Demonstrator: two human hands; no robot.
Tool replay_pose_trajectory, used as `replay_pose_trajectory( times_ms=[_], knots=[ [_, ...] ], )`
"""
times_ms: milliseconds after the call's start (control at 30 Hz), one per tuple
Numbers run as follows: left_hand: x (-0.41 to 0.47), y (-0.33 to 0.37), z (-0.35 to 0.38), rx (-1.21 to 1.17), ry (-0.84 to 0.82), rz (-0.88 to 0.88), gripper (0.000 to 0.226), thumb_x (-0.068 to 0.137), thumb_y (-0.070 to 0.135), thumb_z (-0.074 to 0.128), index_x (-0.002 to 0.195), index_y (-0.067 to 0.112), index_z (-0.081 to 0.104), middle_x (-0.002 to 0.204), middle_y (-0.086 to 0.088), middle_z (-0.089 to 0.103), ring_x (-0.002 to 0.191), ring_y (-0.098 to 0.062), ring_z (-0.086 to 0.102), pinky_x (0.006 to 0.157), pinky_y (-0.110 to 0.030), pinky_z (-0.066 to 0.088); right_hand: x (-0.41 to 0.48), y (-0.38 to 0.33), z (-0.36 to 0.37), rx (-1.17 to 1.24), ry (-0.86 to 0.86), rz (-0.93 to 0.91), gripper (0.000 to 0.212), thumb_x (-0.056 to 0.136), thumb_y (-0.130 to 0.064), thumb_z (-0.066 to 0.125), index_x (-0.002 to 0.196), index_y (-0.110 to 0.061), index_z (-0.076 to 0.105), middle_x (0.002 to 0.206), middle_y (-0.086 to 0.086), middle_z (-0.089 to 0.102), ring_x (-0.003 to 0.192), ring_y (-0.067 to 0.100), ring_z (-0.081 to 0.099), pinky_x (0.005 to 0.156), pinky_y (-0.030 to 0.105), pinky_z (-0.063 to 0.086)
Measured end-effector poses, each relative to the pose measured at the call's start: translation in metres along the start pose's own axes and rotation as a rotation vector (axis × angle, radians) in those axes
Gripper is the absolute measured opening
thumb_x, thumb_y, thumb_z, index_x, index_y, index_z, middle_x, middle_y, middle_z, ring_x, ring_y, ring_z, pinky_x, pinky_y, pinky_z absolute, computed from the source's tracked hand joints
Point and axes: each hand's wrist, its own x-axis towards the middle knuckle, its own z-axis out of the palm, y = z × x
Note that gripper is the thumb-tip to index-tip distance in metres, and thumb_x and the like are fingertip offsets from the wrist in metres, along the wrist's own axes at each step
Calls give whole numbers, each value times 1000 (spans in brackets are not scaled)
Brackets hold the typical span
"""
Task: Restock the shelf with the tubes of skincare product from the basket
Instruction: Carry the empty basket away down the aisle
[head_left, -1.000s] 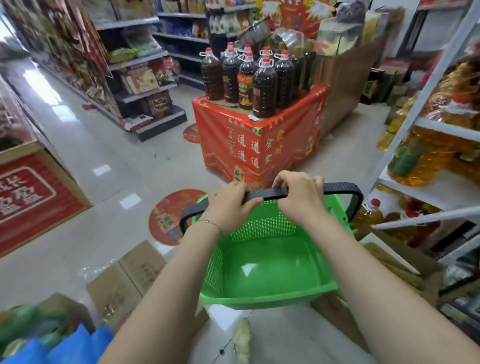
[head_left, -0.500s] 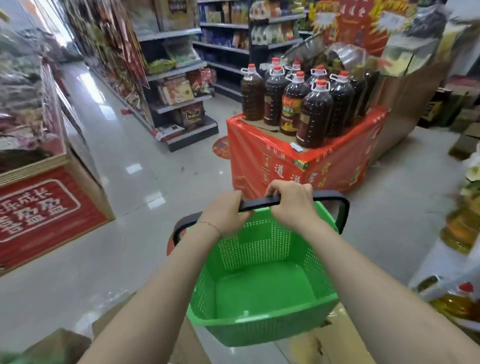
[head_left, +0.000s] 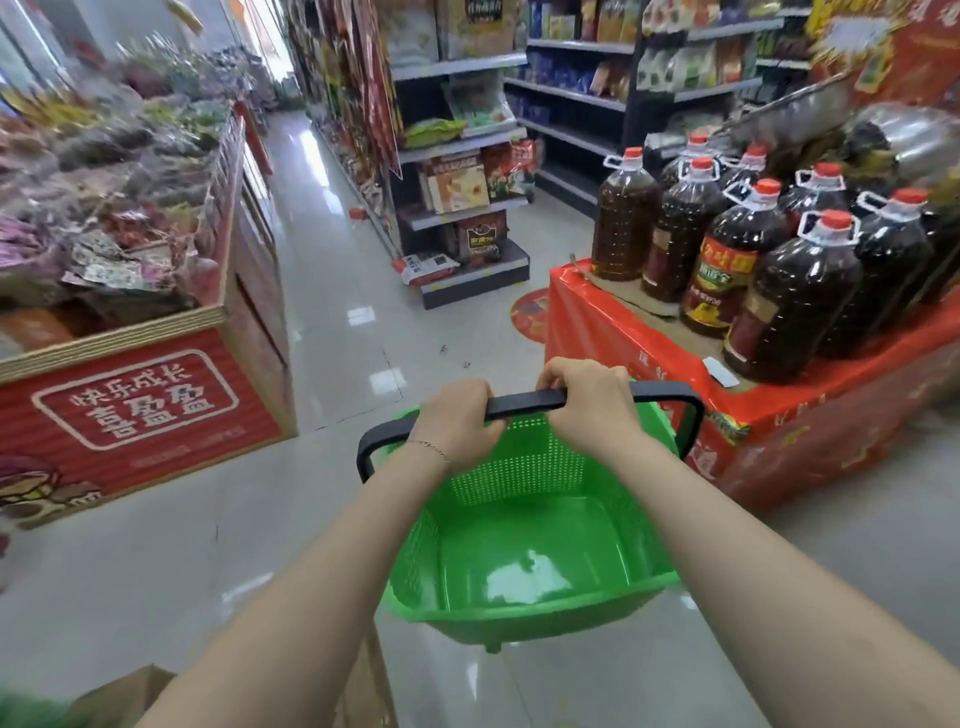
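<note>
A green plastic basket (head_left: 535, 613) hangs in front of me above the shop floor, and its inside shows nothing but bare green bottom. Its black handle (head_left: 524, 405) runs across the top. My left hand (head_left: 457, 423) grips the handle on the left, a thin bracelet at the wrist. My right hand (head_left: 592, 402) grips the same handle just to the right. No tubes of skincare product are in view.
A red-draped stand (head_left: 623, 332) with several large dark oil bottles (head_left: 795, 296) is close on the right. A red bin of wrapped snacks (head_left: 130, 400) stands at left. Shelving units (head_left: 457, 156) line the aisle ahead. A cardboard box (head_left: 124, 696) lies at the lower left.
The view has swung left: the oil stand slid to the right, the snack bin came in at left. Both hands kept their grip on the basket handle.
</note>
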Motion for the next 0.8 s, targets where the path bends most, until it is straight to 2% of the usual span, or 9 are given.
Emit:
replay_pose_trajectory(
  times_ms=[133, 233, 333, 500, 633, 800],
  knots=[
    [66, -20, -7, 22, -14, -52, 17, 91, 30, 55, 85, 17, 45, 83, 0, 50, 82, -23, 53, 75, -37, 47, 75, 11, 15, -20, -69, -71, 18, 77, -11, 58, 82, -28, 54, 88, -3, 65, 91, 24, 55, 77, 31, 23],
    [109, -42, -12, 55, -35, -82, 17, 92, 31, 51, 89, 15, 45, 87, -3, 50, 82, -24, 53, 78, -39, 47, 129, 10, 30, -22, -99, -116, 16, 77, -11, 60, 86, -24, 58, 93, 0, 65, 93, 24, 56, 81, 31, 29],
    [146, -74, -25, 71, -28, -106, 18, 93, 30, 50, 87, 16, 42, 86, -2, 47, 79, -22, 48, 75, -36, 44, 183, -5, 50, -15, -99, -158, 18, 75, -12, 62, 89, -22, 63, 92, 0, 66, 91, 24, 57, 79, 31, 36],
    [209, -144, -55, 62, 4, -171, 16, 94, 30, 48, 89, 15, 42, 88, -3, 46, 80, -22, 45, 79, -40, 46, 276, -48, 87, -12, -112, -252, 17, 74, -10, 59, 85, -22, 63, 89, 1, 65, 88, 26, 57, 75, 30, 35],
    [263, -208, -83, 18, 12, -221, 17, 94, 29, 48, 86, 15, 43, 84, -4, 48, 73, -21, 47, 66, -34, 41, 353, -89, 123, 12, -110, -317, 15, 74, -9, 59, 82, -22, 59, 91, 2, 67, 91, 29, 57, 75, 31, 36],
    [322, -283, -118, 15, 12, -249, 20, 96, 29, 47, 83, 17, 39, 79, 0, 45, 65, -15, 42, 61, -29, 33, 439, -142, 161, -3, -153, -356, 17, 75, -8, 58, 88, -19, 60, 93, 0, 65, 92, 27, 56, 76, 29, 31]
  ],
)
